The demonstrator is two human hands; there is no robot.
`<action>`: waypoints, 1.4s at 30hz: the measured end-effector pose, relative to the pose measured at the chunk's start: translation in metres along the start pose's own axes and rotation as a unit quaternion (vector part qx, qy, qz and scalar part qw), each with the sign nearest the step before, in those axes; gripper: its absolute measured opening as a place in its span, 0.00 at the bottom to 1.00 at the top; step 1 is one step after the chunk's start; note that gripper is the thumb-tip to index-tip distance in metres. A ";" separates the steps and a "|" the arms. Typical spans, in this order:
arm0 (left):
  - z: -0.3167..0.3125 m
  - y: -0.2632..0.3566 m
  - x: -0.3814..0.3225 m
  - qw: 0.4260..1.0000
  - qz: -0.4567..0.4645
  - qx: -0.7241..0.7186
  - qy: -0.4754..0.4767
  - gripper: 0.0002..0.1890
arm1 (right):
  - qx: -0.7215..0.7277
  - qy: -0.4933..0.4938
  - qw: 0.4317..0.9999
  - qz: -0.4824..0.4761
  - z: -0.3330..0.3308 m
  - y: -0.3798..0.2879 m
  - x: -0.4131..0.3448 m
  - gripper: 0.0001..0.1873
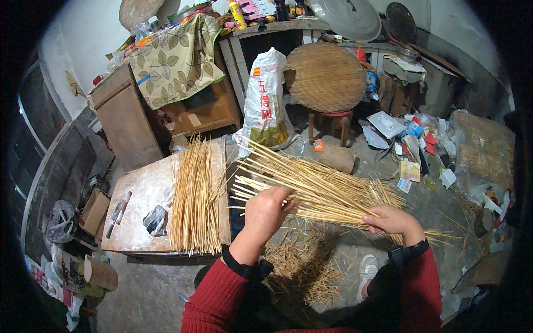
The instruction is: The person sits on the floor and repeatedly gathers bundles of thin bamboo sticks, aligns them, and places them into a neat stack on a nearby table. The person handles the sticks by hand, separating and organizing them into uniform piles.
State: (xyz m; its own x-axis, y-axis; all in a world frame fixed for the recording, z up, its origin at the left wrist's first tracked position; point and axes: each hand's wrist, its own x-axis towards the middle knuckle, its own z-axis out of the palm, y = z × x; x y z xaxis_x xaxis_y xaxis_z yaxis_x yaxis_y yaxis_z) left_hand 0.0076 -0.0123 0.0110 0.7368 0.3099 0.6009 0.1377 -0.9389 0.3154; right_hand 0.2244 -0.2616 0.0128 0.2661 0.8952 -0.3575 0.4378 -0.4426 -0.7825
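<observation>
A bundle of dry straw stalks (320,183) lies across in front of me, its left ends fanned out. My right hand (389,222) grips the bundle near its right end, thumb on top. Around the stalks nearer the fanned end is my left hand (268,210), its fingers curled and partly hidden. Left of it, a flat layer of similar straw stalks (195,204) rests on a low wooden board (137,183). On that board also lie a crumpled dark plastic piece (156,220) and two narrow dark tools (118,214), their kind unclear. More straw lies behind the held bundle.
Short straw scraps (308,266) cover the floor between board and shoe (367,272). Beyond stand a white woven sack (266,100) bearing writing and a stool with a round slatted top (325,79). Litter (412,141) lies at right; a cloth-draped cabinet (175,62) stands back left.
</observation>
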 end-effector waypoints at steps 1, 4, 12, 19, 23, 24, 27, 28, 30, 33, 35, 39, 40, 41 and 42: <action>0.001 0.000 0.000 1.000 0.012 0.014 -0.023 0.10 | 0.004 -0.003 1.000 0.004 0.000 0.001 0.000 0.21; 0.001 0.000 -0.001 0.996 0.048 0.030 -0.073 0.08 | 0.012 -0.010 1.000 0.009 0.000 0.003 -0.001 0.21; 0.000 0.001 0.001 0.997 0.042 0.011 0.065 0.13 | -0.017 -0.072 0.997 0.013 -0.004 -0.001 -0.004 0.23; 0.002 -0.006 -0.002 0.991 0.009 0.123 -0.060 0.14 | -0.047 -0.086 0.995 0.013 -0.002 0.002 -0.003 0.22; -0.010 -0.009 0.002 0.991 0.111 0.074 -0.022 0.03 | -0.028 -0.081 0.996 0.000 -0.004 0.010 -0.001 0.20; -0.014 -0.010 0.003 0.989 0.119 0.075 -0.044 0.04 | -0.049 -0.079 0.996 0.017 -0.006 0.011 -0.001 0.20; -0.021 -0.011 0.005 0.990 0.117 0.070 -0.037 0.06 | 0.015 -0.088 0.996 0.022 -0.005 0.011 -0.002 0.22; -0.021 -0.011 0.004 0.990 0.115 0.072 -0.041 0.06 | 0.011 -0.086 0.996 0.019 -0.004 0.010 -0.002 0.22; -0.019 -0.010 0.003 0.995 0.073 0.058 -0.026 0.07 | 0.004 -0.083 0.996 0.012 -0.002 0.008 -0.002 0.22; -0.015 -0.011 0.002 0.999 0.021 0.034 0.009 0.05 | 0.015 -0.091 0.995 0.023 -0.002 0.007 -0.002 0.22; -0.016 -0.012 0.001 0.999 -0.039 0.004 0.031 0.05 | 0.011 -0.092 0.996 0.018 -0.002 0.009 -0.001 0.23; -0.024 -0.014 -0.005 0.992 -0.104 -0.065 -0.006 0.05 | 0.018 -0.036 0.997 0.059 -0.005 0.021 0.000 0.24; -0.025 -0.014 -0.007 0.993 -0.077 -0.078 -0.050 0.05 | 0.012 -0.006 0.998 0.053 -0.007 0.023 0.002 0.24; -0.024 -0.014 -0.010 0.990 -0.054 -0.097 -0.092 0.05 | 0.006 0.024 0.999 0.048 -0.008 0.026 0.004 0.25; -0.021 -0.011 -0.015 0.986 0.000 -0.106 -0.125 0.06 | -0.001 0.054 0.998 0.044 -0.010 0.028 0.005 0.25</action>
State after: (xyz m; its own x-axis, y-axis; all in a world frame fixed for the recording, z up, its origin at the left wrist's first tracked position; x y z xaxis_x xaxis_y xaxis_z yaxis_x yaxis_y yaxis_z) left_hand -0.0189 -0.0035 0.0137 0.8809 0.2390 0.4084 0.0166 -0.8781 0.4782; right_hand 0.2463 -0.2700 -0.0061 0.3938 0.8426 -0.3675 0.4107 -0.5189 -0.7497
